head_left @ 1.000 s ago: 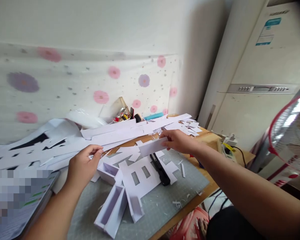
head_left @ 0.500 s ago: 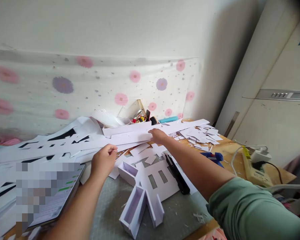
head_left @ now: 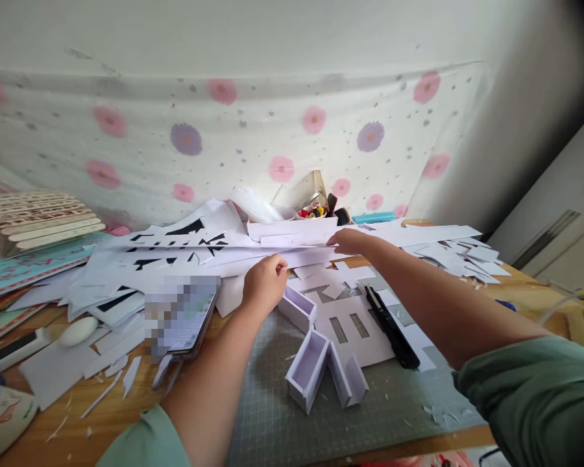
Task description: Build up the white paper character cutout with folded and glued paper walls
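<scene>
My right hand point(head_left: 353, 241) reaches to the back of the table, its fingers pinched at the edge of a long white board strip point(head_left: 438, 235). Closer to me, my left hand point(head_left: 267, 280) hovers with curled fingers by the lower white strips; what it holds, if anything, is too small to name. Below the hands, small open white boxes point(head_left: 307, 364) stand on the green cutting mat point(head_left: 272, 415). A white sheet with rectangular cutouts point(head_left: 379, 344) lies beside them, with a black utility knife point(head_left: 392, 327) across it.
A phone or tablet point(head_left: 189, 324) lies left of my left forearm. White offcuts point(head_left: 452, 258) are piled at the right. Craft sticks point(head_left: 39, 224) stand at the far left; a container of small items point(head_left: 314, 211) stands by the wall.
The view has turned left, bringing the craft sticks and more of the table's left side into sight. My right hand is still at the white strip; my left hand stays curled near the strips.
</scene>
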`<state>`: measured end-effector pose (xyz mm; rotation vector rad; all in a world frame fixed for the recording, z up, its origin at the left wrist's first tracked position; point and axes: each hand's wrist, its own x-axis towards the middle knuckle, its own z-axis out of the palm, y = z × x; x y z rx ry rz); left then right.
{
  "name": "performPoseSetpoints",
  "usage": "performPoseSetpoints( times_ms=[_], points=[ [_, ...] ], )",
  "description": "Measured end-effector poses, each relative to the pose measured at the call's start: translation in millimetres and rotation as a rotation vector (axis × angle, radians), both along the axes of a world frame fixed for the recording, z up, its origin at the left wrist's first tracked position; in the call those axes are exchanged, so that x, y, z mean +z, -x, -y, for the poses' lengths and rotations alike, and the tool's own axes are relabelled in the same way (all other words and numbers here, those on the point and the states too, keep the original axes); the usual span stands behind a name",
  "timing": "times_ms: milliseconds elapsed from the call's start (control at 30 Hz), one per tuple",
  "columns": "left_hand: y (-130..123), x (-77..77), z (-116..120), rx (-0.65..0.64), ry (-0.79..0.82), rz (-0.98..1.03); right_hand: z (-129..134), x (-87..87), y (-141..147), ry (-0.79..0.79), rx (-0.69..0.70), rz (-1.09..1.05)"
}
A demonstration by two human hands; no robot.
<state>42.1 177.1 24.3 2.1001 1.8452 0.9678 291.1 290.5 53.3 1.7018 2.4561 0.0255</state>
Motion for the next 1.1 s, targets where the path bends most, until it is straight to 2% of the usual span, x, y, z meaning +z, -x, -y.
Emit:
performPoseSetpoints(
  times_ms=[133,300,467,633,767,933,1100],
  points=[
    [-1,-2.7,-1,-0.031,-0.067,0.013,18,18.2,-6,-0.041,-0.085,-0.019],
    [0,-0.8,1,-0.012,-0.265,0.032,41,47.0,-6,-0.237,-0.17,-0.101],
    [1,7.1,7,0.037,-0.496,0.054,75,86.2,-9,-0.418,-0.152,-0.18],
    [0,9.5,12,0.104,-0.696,-0.05,111,112.0,-17,-0.463,-0.107,-0.256],
    [-2,12.2,16,0.182,-0.82,-0.138,130,116.0,-19,-0.453,-0.004,-0.321],
    [2,17.8,16,0.152,-0.766,-0.14,138,109.3,-12,-0.441,0.143,-0.366],
    [12,17.2,8,0.09,-0.732,-0.156,137,95.9,-16,-0.503,0.182,-0.395]
  ],
)
